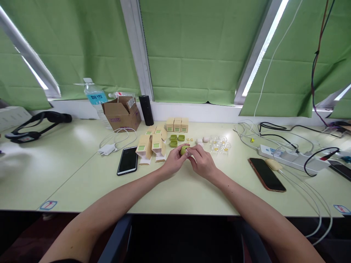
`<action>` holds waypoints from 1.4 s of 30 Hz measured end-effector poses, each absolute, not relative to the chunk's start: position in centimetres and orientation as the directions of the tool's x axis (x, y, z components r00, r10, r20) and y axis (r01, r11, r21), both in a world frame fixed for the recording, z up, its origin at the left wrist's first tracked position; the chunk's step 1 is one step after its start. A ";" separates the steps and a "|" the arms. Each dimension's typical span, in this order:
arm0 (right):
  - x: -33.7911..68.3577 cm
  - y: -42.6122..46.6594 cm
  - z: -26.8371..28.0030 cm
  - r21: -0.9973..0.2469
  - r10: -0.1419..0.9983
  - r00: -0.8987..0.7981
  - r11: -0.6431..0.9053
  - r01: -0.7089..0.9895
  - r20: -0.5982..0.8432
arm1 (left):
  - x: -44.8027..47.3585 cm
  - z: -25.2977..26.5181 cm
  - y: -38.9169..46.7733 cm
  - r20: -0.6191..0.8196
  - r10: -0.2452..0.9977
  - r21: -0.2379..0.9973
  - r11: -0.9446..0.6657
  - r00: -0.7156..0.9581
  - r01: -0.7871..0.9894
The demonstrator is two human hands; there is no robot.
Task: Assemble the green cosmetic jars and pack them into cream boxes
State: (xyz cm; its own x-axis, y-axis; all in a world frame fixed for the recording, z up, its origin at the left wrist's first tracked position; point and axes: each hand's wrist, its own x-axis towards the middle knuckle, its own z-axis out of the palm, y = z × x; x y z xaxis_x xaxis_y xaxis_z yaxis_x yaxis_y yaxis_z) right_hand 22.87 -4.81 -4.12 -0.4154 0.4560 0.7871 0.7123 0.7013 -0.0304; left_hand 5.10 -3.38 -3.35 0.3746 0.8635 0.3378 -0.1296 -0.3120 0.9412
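Note:
My left hand [174, 161] is closed around a small rounded green container [183, 149], held just above the table. Against the container's right side, my right hand [203, 160] has its thumb and fingers pinched together; what lies between them is too small to make out. Just beyond the hands stand several small open green cases [173, 144]. Tiny yellowish pieces [189, 140] lie to their right, followed by pale pink pieces [205, 139]. Farther right is a group of clear plastic cups [220, 144] with yellow bits inside.
Opened small cartons [144, 148] lie left of my hands, and closed small boxes [177, 125] stand behind. A phone [128, 161], cardboard box [120, 113], bottle [95, 96] and black cylinder [146, 110] are left. Another phone [266, 174] and a power strip [293, 159] with cables are right.

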 end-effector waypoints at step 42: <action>21.8 -5.4 -3.8 -0.260 0.563 -0.310 0.712 0.652 0.766 | 5.0 -3.8 -3.2 0.171 0.839 0.831 0.159 0.516 -0.534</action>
State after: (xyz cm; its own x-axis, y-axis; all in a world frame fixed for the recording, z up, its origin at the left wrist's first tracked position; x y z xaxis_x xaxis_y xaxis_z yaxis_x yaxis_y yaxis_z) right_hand 21.82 -5.36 -3.80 -0.3096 0.5635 0.7660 0.6522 0.7120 -0.2602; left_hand 4.99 -3.16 -3.79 0.5158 0.8395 0.1710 -0.5337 0.1587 0.8307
